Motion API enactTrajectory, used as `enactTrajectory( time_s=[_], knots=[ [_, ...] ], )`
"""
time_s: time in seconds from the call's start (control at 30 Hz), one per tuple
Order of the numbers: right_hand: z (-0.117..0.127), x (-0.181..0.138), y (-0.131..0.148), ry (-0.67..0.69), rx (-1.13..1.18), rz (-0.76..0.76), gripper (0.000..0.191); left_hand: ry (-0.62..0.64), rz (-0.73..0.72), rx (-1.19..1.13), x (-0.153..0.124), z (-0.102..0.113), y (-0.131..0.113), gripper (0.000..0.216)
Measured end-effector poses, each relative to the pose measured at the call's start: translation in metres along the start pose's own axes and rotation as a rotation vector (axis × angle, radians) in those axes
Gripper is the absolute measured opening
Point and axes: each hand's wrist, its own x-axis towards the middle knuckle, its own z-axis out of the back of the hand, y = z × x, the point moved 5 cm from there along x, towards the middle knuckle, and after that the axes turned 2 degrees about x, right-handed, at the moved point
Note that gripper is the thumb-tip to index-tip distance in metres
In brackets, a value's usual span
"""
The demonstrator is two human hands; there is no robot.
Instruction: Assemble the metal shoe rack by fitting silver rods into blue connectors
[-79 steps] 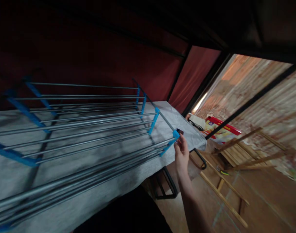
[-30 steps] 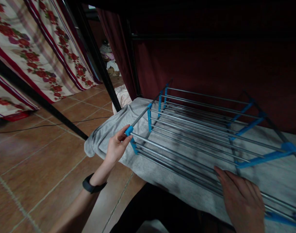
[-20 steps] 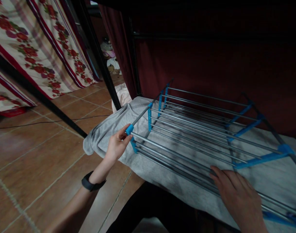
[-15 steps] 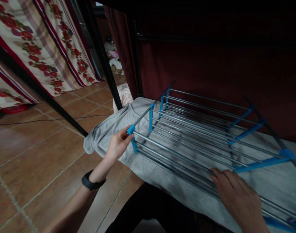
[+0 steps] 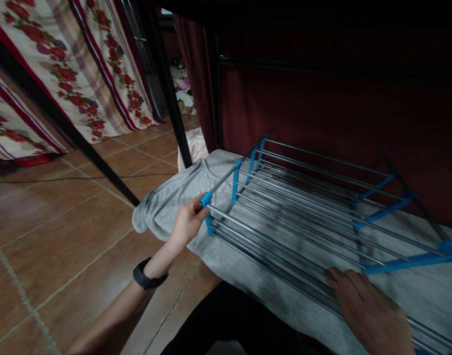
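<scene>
A rack of grey metal tubes with blue plastic side pieces, looking like a shoe rack [image 5: 285, 234], lies on a grey blanket [image 5: 174, 197]. My left hand [image 5: 189, 220], a black band on its wrist, pinches the blue corner joint [image 5: 206, 199] at the rack's near left end. Further right, my right hand [image 5: 372, 306] is closed over the near tubes, its fingertips partly hidden beneath. The rack's near right corner is mostly out of view behind that hand.
Black metal posts [image 5: 170, 93] and a slanting bar [image 5: 74, 133] frame the blanket's left side. Behind the rack hangs a dark red curtain [image 5: 303, 108]. Flowered curtains [image 5: 66, 74] hang beyond the tiled floor [image 5: 81, 236], where a thin cable [image 5: 81, 178] runs.
The view has shifted a little, so everything sits slightly further right. Both hands keep the same places on the rack.
</scene>
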Motion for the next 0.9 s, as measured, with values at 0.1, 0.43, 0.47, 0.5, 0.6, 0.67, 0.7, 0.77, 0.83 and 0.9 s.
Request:
enactTrajectory(
  time_s=[0.1,0.43,0.47,0.5,0.6,0.67,0.7,0.77,0.83,0.9],
  knots=[
    [0.000,0.002,0.001,0.009,-0.003,0.009,0.019,-0.003,-0.003,0.028,0.000,0.001,-0.004,0.042],
    [0.004,0.014,0.005,0.028,-0.068,0.032,0.028,-0.013,0.008,-0.018,-0.002,-0.001,0.002,0.043],
    [0.004,0.014,0.005,0.030,-0.071,0.032,0.029,-0.016,0.011,-0.017,-0.002,-0.001,0.002,0.043],
    [0.003,0.014,0.004,0.034,-0.072,0.037,0.030,-0.020,0.014,-0.009,-0.002,0.000,0.002,0.042],
    [0.001,0.014,0.003,0.041,-0.066,0.065,0.031,-0.032,0.016,0.039,-0.002,0.000,0.002,0.041],
    [0.001,0.013,0.002,0.039,-0.051,0.078,0.031,-0.045,0.008,0.060,-0.003,0.001,0.002,0.040],
    [0.000,0.013,0.002,0.042,-0.041,0.080,0.030,-0.050,0.002,0.067,-0.003,0.001,0.002,0.040],
    [0.000,0.013,0.002,0.073,-0.013,0.072,0.030,-0.057,-0.010,0.079,-0.004,0.001,0.000,0.040],
    [0.000,0.014,0.002,0.104,0.010,0.054,0.031,-0.053,-0.019,0.089,-0.004,0.001,-0.001,0.040],
    [0.000,0.014,0.002,0.112,0.024,0.046,0.031,-0.039,-0.025,0.082,-0.004,0.001,-0.002,0.041]
  ],
)
